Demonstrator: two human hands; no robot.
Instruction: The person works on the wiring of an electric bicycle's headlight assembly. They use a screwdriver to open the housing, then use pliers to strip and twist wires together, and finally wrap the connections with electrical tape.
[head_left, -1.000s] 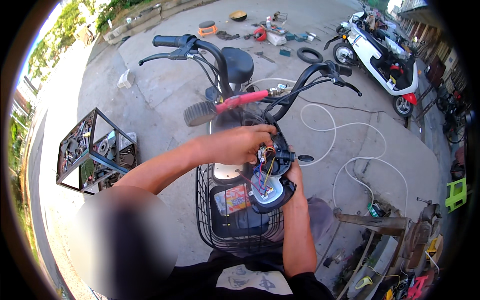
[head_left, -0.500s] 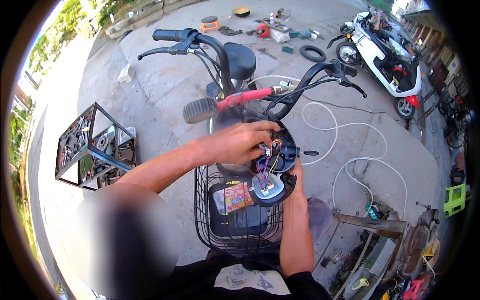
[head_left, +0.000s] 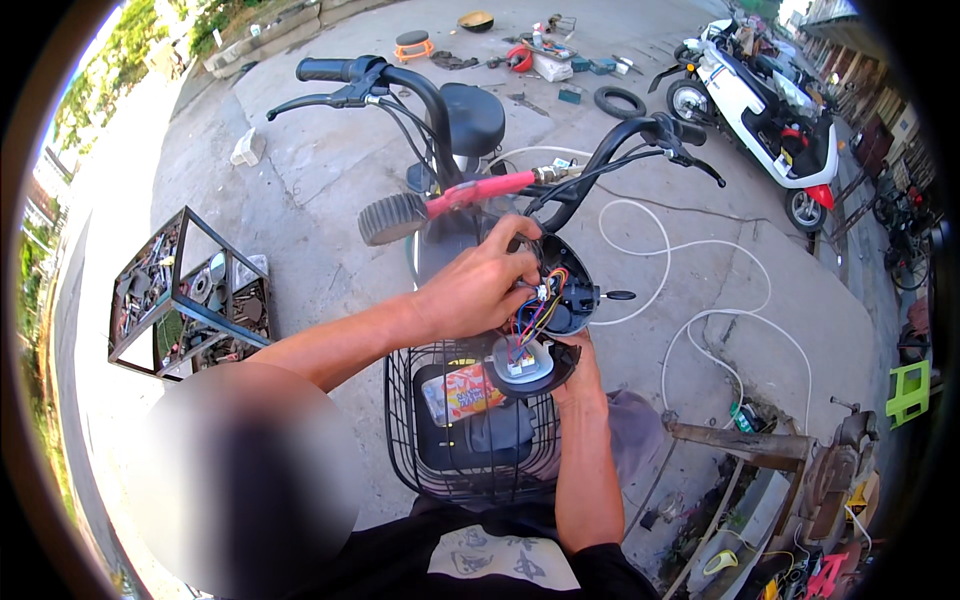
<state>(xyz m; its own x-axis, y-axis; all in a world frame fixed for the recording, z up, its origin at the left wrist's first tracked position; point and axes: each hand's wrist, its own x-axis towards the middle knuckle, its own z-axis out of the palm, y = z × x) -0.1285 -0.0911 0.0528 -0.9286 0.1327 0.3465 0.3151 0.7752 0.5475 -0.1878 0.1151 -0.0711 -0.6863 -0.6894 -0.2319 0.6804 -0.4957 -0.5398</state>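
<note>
In front of me, the round black headlight housing (head_left: pixel 582 255) of an electric bike stands open at the handlebar, with coloured wires (head_left: pixel 527 322) coming out. My left hand (head_left: pixel 478 282) is at its left side, thumb and fingers closed around a small white wire connector (head_left: pixel 543 292); part of the grip is hidden. Below the opening, a black-rimmed panel (head_left: pixel 524 364) with a pale back is tilted, the wires running into it. My right hand (head_left: pixel 578 362) holds that panel from underneath, its fingers mostly hidden behind it. A key (head_left: pixel 621 295) sticks out beside the housing.
A red-handled tool with a black ribbed end (head_left: pixel 392 219) lies across the handlebar. Below is a wire basket (head_left: pixel 400 430) with a colourful packet (head_left: pixel 462 393). A scrap-filled metal frame (head_left: pixel 190 300) stands left; white hose (head_left: pixel 668 260), a bench (head_left: pixel 740 440) and scooter (head_left: pixel 765 120) are right.
My left hand has drawn its fingers back from the far side of the housing and bent them more. The panel in my right hand has risen slightly and tilted. The view shifted a little.
</note>
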